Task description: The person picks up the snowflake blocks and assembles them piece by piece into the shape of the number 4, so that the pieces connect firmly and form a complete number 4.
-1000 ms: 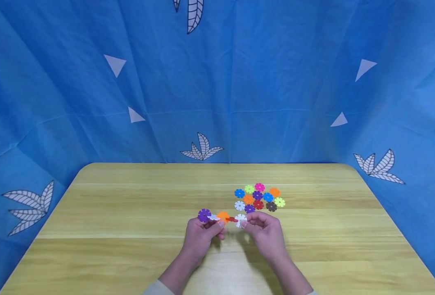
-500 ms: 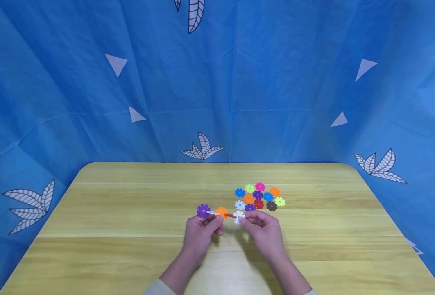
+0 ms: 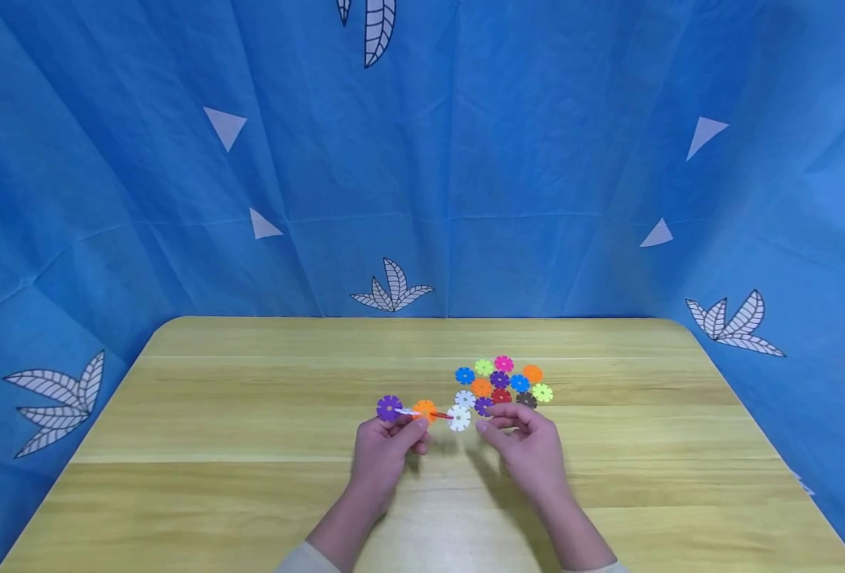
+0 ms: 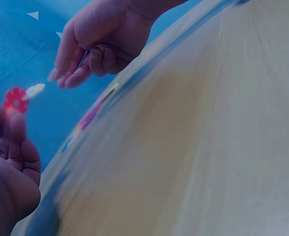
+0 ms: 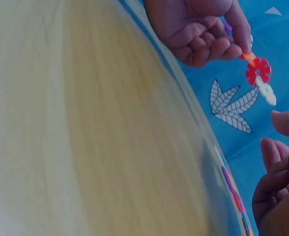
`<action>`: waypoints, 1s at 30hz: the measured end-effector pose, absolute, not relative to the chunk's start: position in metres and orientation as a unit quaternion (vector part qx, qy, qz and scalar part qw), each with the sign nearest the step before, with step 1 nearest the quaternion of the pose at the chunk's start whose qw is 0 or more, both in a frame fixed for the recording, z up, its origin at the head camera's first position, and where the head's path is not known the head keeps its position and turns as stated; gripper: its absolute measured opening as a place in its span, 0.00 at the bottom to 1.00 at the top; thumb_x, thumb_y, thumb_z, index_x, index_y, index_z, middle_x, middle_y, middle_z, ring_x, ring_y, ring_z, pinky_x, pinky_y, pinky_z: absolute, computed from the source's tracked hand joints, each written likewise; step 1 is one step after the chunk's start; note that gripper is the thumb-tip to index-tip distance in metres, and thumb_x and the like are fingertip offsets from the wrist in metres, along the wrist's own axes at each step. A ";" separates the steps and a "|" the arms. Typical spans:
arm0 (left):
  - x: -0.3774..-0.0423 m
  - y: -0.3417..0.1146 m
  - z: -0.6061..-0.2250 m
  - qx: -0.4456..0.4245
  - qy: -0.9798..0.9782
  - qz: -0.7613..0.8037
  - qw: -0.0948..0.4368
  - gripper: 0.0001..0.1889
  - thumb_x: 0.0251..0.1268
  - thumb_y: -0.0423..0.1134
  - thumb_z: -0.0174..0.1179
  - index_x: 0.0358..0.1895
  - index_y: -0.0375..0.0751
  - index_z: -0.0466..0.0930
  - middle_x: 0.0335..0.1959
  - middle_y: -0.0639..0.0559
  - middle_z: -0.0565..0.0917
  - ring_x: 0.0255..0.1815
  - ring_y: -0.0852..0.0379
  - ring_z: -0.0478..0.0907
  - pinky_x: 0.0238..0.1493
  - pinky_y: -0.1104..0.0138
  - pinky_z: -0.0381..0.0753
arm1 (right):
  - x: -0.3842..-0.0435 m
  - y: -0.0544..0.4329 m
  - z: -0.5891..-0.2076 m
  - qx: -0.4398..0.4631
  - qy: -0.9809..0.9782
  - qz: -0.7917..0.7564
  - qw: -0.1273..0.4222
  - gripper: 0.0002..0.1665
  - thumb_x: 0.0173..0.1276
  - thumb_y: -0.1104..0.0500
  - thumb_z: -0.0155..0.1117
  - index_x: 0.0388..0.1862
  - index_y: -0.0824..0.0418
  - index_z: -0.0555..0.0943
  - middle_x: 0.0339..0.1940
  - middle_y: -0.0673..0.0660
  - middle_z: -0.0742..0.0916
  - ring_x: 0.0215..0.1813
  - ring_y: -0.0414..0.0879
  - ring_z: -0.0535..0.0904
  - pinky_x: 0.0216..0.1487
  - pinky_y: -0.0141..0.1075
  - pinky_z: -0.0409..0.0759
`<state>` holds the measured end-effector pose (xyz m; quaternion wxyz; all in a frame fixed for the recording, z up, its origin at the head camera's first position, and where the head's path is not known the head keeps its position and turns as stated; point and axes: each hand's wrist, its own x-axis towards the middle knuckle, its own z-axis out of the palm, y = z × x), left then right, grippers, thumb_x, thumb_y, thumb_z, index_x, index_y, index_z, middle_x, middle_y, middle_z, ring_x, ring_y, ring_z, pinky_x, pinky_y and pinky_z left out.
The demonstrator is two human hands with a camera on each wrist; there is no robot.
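My left hand point(image 3: 381, 455) pinches the orange notched snowflake disc point(image 3: 425, 411) between thumb and fingers, holding up a chain of linked discs. To its left in the head view run a white disc point(image 3: 406, 411), nearly edge-on, and a purple disc point(image 3: 389, 408). On the right a red disc point(image 5: 258, 72), edge-on in the head view, links to a white disc point(image 3: 459, 418) at the chain's end. My right hand point(image 3: 535, 452) is just to the right of that end disc, thumb and index finger apart with nothing between them. Its other fingers are loosely curled.
Loose snowflake discs in several colours lie flat in a cluster beyond my right hand, among them a pink one point(image 3: 504, 364), a blue one point(image 3: 465, 376) and a red one point(image 3: 501, 395). The wooden table point(image 3: 251, 414) ends at a blue curtain point(image 3: 523, 159).
My right hand has let go of the white end disc and moved slightly right. The chain in my left hand has shifted a little left.
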<state>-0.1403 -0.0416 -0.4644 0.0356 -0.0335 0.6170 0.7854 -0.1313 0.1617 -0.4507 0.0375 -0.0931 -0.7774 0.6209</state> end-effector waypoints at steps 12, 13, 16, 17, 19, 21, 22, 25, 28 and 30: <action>-0.141 -0.043 -0.463 -0.047 0.610 0.790 0.039 0.03 0.62 0.29 0.67 0.34 0.34 0.83 0.30 0.36 0.85 0.25 0.54 0.81 0.39 0.64 0.86 | -0.141 0.172 -0.465 -0.095 -0.816 0.567 0.057 0.26 0.54 0.58 0.82 0.52 0.58 0.84 0.37 0.56 0.85 0.30 0.48 0.75 0.22 0.31 0.72; -0.141 -0.043 -0.463 -0.048 0.608 0.792 0.039 0.03 0.62 0.29 0.68 0.35 0.34 0.83 0.30 0.37 0.85 0.24 0.54 0.81 0.39 0.64 0.86 | -0.142 0.172 -0.467 -0.094 -0.821 0.561 0.060 0.26 0.54 0.58 0.82 0.52 0.58 0.84 0.36 0.56 0.85 0.30 0.48 0.75 0.23 0.30 0.72; -0.142 -0.042 -0.463 -0.050 0.602 0.796 0.040 0.06 0.62 0.29 0.68 0.37 0.29 0.82 0.30 0.38 0.85 0.24 0.54 0.81 0.39 0.64 0.86 | -0.145 0.172 -0.470 -0.087 -0.830 0.546 0.066 0.26 0.54 0.59 0.82 0.53 0.58 0.84 0.35 0.55 0.84 0.30 0.48 0.75 0.23 0.31 0.72; -0.142 -0.043 -0.463 -0.049 0.600 0.797 0.040 0.06 0.62 0.29 0.68 0.37 0.28 0.82 0.30 0.38 0.85 0.24 0.54 0.81 0.38 0.64 0.86 | -0.146 0.172 -0.471 -0.084 -0.834 0.541 0.067 0.26 0.54 0.59 0.81 0.53 0.58 0.84 0.34 0.55 0.84 0.31 0.48 0.75 0.24 0.31 0.72; -0.142 -0.043 -0.463 -0.050 0.599 0.798 0.040 0.05 0.62 0.29 0.67 0.37 0.30 0.82 0.30 0.37 0.85 0.24 0.54 0.81 0.38 0.64 0.86 | -0.148 0.171 -0.472 -0.079 -0.841 0.530 0.069 0.26 0.54 0.60 0.81 0.53 0.59 0.84 0.33 0.54 0.84 0.31 0.48 0.75 0.26 0.31 0.73; -0.142 -0.043 -0.463 -0.050 0.599 0.798 0.039 0.03 0.62 0.28 0.67 0.35 0.33 0.83 0.30 0.36 0.84 0.24 0.54 0.81 0.38 0.64 0.86 | -0.149 0.171 -0.472 -0.073 -0.847 0.522 0.069 0.26 0.54 0.60 0.81 0.53 0.59 0.84 0.32 0.53 0.83 0.32 0.48 0.75 0.28 0.33 0.74; -0.142 -0.043 -0.463 -0.050 0.600 0.797 0.038 0.02 0.62 0.28 0.67 0.35 0.34 0.83 0.31 0.36 0.84 0.24 0.54 0.81 0.38 0.64 0.86 | -0.150 0.171 -0.473 -0.071 -0.851 0.516 0.070 0.26 0.54 0.60 0.81 0.53 0.59 0.84 0.32 0.53 0.83 0.32 0.47 0.75 0.30 0.33 0.74; -0.142 -0.043 -0.463 -0.048 0.603 0.796 0.036 0.02 0.62 0.27 0.66 0.35 0.36 0.84 0.31 0.35 0.84 0.24 0.54 0.81 0.38 0.64 0.86 | -0.152 0.170 -0.474 -0.070 -0.860 0.501 0.067 0.25 0.55 0.60 0.80 0.53 0.59 0.85 0.30 0.51 0.82 0.30 0.47 0.74 0.29 0.34 0.74; -0.142 -0.044 -0.464 -0.046 0.604 0.795 0.036 0.03 0.62 0.28 0.66 0.37 0.34 0.84 0.31 0.34 0.84 0.24 0.54 0.81 0.39 0.64 0.86 | -0.154 0.170 -0.476 -0.068 -0.870 0.484 0.063 0.25 0.55 0.59 0.80 0.53 0.59 0.85 0.28 0.51 0.82 0.27 0.46 0.73 0.26 0.33 0.73; -0.142 -0.044 -0.465 -0.044 0.605 0.795 0.034 0.03 0.63 0.28 0.66 0.38 0.33 0.84 0.31 0.36 0.84 0.24 0.54 0.81 0.39 0.64 0.86 | -0.154 0.169 -0.477 -0.067 -0.875 0.476 0.060 0.25 0.55 0.59 0.80 0.53 0.59 0.85 0.27 0.50 0.81 0.25 0.45 0.72 0.25 0.32 0.71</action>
